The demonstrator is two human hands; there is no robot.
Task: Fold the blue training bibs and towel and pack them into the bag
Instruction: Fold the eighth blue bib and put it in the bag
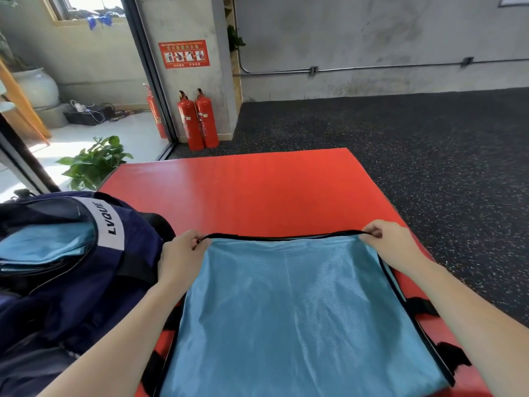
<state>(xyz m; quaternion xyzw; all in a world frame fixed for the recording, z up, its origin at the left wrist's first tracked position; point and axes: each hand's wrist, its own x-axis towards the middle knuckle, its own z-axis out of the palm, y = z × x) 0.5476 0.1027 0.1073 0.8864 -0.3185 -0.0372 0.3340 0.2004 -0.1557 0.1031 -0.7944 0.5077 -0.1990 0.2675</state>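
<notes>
A light blue mesh training bib [294,305] with black trim lies spread on the red mat [257,193] in front of me. My left hand [179,256] pinches its far left corner at the black edge. My right hand [386,239] pinches its far right corner. The far edge is stretched taut between both hands. At the left sits a navy bag [86,282] with a white "LVQUE" band, its top open. Folded light blue fabric [45,245] lies inside it.
Dark speckled floor [429,156] surrounds the mat on the right and beyond. Two red fire extinguishers [197,121] stand against a concrete pillar ahead. A green potted plant [94,161] sits by the glass door frame at the left.
</notes>
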